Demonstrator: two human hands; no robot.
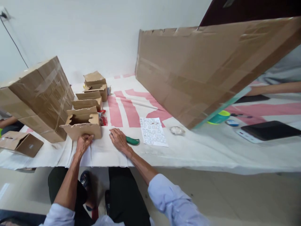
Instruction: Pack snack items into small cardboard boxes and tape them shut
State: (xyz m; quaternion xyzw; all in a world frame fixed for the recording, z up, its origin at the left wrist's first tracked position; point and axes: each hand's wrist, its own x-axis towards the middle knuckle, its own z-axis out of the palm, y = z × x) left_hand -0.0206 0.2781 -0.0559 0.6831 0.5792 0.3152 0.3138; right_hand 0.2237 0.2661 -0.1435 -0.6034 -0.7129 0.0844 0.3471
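Observation:
My left hand (84, 145) is at the lower front edge of an open cardboard box (86, 129), its fingers curled in against the cardboard. The box's flaps stand up, and its inside is dark. My right hand (118, 140) lies palm down on the white cloth to the right of the box, fingers stretched out and nothing visible in them. Just right of that hand is a green curved object (132, 141), partly hidden behind the wrist. Farther right lies a white sheet (154, 131) printed with rows of small outlines. Red packets (102, 117) sit beside the box.
More open boxes (88, 103) line up behind the first. A taped carton stack (44, 97) stands left, with a smaller box (22, 143) before it. A large cardboard panel (199, 69) rises at right; a co-worker's arm (275, 88), teal bowl (218, 117) and black tablet-like object (270, 129) lie beyond.

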